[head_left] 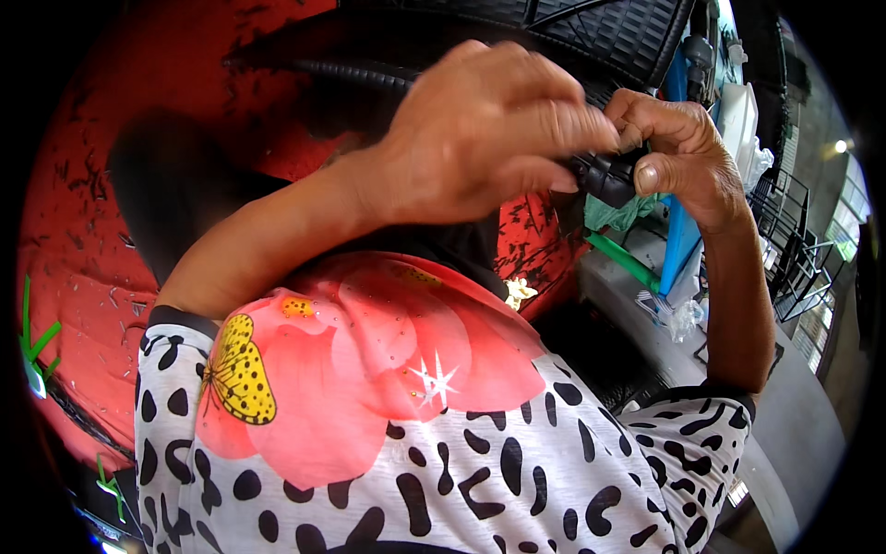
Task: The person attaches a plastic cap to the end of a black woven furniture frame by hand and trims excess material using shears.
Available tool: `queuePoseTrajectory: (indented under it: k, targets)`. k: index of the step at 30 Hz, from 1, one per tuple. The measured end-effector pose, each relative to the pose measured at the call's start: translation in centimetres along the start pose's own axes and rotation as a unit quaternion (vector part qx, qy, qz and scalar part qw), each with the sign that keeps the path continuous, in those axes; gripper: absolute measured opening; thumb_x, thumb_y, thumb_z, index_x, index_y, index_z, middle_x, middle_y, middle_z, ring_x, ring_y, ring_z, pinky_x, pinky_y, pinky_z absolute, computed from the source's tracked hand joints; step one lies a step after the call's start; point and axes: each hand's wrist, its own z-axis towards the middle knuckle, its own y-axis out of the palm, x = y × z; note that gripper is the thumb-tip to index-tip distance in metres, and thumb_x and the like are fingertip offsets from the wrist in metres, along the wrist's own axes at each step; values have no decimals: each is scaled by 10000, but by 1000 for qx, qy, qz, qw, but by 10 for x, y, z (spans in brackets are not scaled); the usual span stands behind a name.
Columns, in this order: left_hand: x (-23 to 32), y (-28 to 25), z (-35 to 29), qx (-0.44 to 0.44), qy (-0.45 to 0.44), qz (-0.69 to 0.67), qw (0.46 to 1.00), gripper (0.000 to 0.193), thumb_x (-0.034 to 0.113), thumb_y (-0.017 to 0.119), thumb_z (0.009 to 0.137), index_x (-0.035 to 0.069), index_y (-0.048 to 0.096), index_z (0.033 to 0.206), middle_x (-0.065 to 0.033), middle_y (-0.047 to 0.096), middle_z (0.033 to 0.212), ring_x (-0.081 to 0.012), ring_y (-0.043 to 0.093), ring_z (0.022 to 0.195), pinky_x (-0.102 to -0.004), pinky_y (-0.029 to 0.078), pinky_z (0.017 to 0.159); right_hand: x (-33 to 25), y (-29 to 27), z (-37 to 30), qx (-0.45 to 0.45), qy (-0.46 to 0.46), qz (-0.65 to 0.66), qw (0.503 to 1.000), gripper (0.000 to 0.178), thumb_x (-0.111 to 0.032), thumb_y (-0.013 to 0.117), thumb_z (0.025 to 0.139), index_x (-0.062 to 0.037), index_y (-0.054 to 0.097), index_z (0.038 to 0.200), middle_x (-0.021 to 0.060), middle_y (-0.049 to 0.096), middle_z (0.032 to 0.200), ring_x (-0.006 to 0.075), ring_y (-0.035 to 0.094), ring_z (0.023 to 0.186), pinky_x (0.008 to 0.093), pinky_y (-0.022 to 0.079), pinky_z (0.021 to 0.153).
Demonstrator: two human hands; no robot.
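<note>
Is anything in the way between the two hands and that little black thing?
Nothing visible is. The left hand and the right hand both already touch the small black part, with fingers closed around it. Most of it is hidden under the left hand.

Both hands, left hand [480, 129] and right hand [678, 148], pinch a small black plastic part [604, 175] above a red scuffed surface [83, 231].

Red fabric [83, 231]; green stick [623, 260]; blue board [681, 242]; wire rack [794, 268].

Single head view – looks steeply down own chest, very near raised hands – fisheye rim dark.
</note>
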Motion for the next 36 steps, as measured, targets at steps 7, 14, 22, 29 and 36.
queuePoseTrajectory:
  k: [7,14,22,29,36]
  targets:
    - [-5,12,-5,33,101,1,994,400,177,715,622,12,613,972,-115,589,865,-260,571,712,-350,456,617,3,5,-3,34,36,16,999,292,-216,736,691,27,626,809,22,567,791,70,528,736,198,426,632]
    - [-2,-1,1,40,111,33,993,401,188,730,612,-1,598,940,-120,585,835,-250,554,680,-305,456,576,10,32,-2,137,-121,-50,982,416,-277,751,679,48,602,893,64,571,845,110,535,787,220,439,683]
    - [-3,5,1,50,95,23,994,350,200,720,656,2,595,916,-111,579,807,-239,546,662,-296,446,553,47,55,7,347,-444,-241,790,460,-267,776,627,32,571,910,154,573,883,273,565,773,340,476,645]
    - [-3,6,-1,44,101,34,993,354,234,703,675,-3,584,910,-112,574,788,-238,546,637,-297,440,533,27,48,2,279,-424,-343,790,319,-238,689,725,45,555,789,153,571,813,298,570,719,346,481,606]
    - [-10,10,4,30,128,41,990,368,304,662,701,9,590,908,-116,583,790,-237,554,592,-304,438,502,0,30,-2,145,-380,-410,816,357,-257,670,724,66,531,787,170,558,786,321,568,701,359,482,609]
